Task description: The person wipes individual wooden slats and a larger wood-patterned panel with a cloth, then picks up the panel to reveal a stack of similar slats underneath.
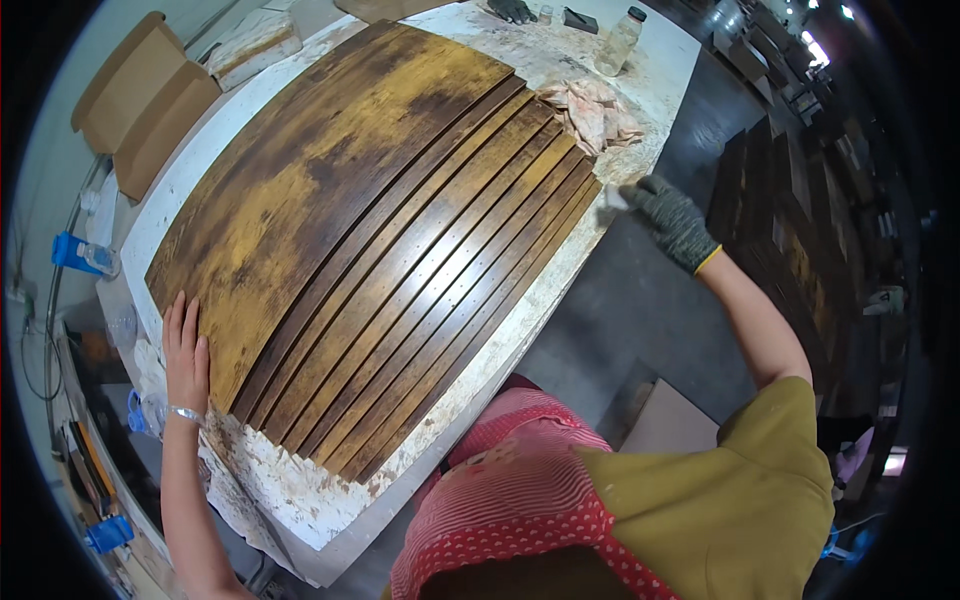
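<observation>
1. Dark workshop floor (640, 300) surrounds a long white tabletop (300, 490) whose bare parts are smeared and flaked with brown stain.
2. Wide stained board (300, 190), mottled yellow and dark brown, lies flat along the tabletop's left part; just beside it a row of narrow slats (440, 270) lies edge to edge. Laid side by side like this, every face is open from above.
3. Left hand (186, 350), bare with a bracelet at the wrist, rests flat and open on the near end of the wide board, fingers spread; it holds nothing and, I judge, steadies the board.
4. Right hand (672, 218) wears a dark knitted glove with a yellow cuff and reaches to the far right corner of the slats. Its grip seems narrow, with something small and pale at the fingertips, but what it is I cannot tell.
5. Crumpled stained rag (592, 112) lies on the tabletop just beyond the slats, near the gloved hand.
6. Clear plastic bottle (620, 40) stands upright at the far end, capped, its contents pale or clear. A spare dark glove (512, 10) lies near it.
7. Open cardboard box (140, 100) sits off the left side; its inside does not show. A blue-labelled bottle (82, 255) lies nearby.
8. More dark stained boards (790, 220) are stacked to the right, well apart from the tabletop.
</observation>
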Motion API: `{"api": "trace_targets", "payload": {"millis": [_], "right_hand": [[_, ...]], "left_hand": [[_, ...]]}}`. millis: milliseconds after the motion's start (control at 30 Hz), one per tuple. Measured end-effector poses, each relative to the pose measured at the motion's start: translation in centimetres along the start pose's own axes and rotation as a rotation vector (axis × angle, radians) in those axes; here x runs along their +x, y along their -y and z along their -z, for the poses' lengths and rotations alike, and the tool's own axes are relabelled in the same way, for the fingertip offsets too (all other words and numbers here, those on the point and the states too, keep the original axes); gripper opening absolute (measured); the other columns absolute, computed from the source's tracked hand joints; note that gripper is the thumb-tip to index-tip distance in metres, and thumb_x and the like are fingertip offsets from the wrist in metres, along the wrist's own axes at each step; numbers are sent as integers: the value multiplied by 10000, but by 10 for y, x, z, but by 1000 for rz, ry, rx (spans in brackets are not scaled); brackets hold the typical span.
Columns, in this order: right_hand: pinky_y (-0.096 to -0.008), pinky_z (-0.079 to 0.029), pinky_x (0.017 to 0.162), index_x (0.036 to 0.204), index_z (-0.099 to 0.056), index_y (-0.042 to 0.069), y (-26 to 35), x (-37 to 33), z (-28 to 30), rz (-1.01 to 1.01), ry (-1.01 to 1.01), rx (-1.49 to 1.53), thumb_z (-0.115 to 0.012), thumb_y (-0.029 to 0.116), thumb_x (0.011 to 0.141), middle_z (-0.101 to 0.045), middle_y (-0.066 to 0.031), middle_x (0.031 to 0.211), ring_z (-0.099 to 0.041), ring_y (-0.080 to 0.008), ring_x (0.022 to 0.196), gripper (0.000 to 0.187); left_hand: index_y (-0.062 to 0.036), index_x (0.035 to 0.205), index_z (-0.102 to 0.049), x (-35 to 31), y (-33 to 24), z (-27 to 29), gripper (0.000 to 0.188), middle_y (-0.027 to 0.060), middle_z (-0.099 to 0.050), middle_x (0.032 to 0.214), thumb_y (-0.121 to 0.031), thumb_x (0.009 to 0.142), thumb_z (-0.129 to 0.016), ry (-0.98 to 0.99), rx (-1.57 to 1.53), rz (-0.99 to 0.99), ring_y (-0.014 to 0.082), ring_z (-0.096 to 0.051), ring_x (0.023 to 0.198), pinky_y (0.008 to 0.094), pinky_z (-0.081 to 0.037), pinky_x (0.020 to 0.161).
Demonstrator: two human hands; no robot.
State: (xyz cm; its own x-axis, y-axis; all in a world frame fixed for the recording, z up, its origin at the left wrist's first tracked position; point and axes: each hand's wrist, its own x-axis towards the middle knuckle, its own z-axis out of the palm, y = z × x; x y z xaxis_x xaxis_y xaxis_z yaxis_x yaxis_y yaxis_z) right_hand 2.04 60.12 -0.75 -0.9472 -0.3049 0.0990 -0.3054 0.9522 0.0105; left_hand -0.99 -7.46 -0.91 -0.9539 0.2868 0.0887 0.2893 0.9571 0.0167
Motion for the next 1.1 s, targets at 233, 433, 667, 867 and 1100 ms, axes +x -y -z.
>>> {"api": "trace_targets", "payload": {"millis": [233, 433, 667, 867, 1100], "right_hand": [[-400, -491, 730, 1172, -547, 73, 247, 14, 9, 589, 141, 579, -609, 190, 815, -573, -139, 968, -596, -294, 851, 381], [-398, -495, 607, 979, -567, 103, 466, 24, -8, 1017, 340, 774, -568, 300, 837, -568, -109, 842, -615, -285, 721, 243], [-438, -474, 713, 856, -587, 68, 663, 54, -110, 953, -157, 1141, -488, 166, 808, -588, -153, 797, -587, -332, 751, 147], [-386, -456, 640, 778, -559, 28, 657, 59, -104, 931, -392, 1039, -531, 133, 735, -559, -139, 791, -551, -299, 719, 118], [-429, -474, 748, 1098, -607, 103, 441, 23, -53, 976, -181, 877, -516, 268, 899, -602, -130, 959, -580, -300, 880, 274]], "left_hand": [[-107, 1360, -406, 8, 2, -11, 444, 161, -356, 1403, -281, 953, -378, -126, -31, -110, 350, -339, 1278, 405, -271, 1085], [-149, 1301, -478, 0, -13, -7, 400, 140, -459, 1310, -295, 929, -454, -180, 30, -94, 333, -446, 1177, 406, -416, 961], [-132, 1271, -523, 1, 8, 9, 413, 149, -482, 1326, -339, 914, -498, -71, -216, -150, 335, -458, 1198, 403, -375, 1013], [-88, 1166, -602, 10, 21, 8, 335, 138, -560, 1187, -212, 857, -567, -156, -259, -115, 330, -513, 1105, 394, -408, 947], [-53, 1313, -478, 37, 52, -54, 449, 223, -391, 1351, -271, 926, -409, -252, -83, -203, 398, -383, 1231, 450, -276, 1067]]}}
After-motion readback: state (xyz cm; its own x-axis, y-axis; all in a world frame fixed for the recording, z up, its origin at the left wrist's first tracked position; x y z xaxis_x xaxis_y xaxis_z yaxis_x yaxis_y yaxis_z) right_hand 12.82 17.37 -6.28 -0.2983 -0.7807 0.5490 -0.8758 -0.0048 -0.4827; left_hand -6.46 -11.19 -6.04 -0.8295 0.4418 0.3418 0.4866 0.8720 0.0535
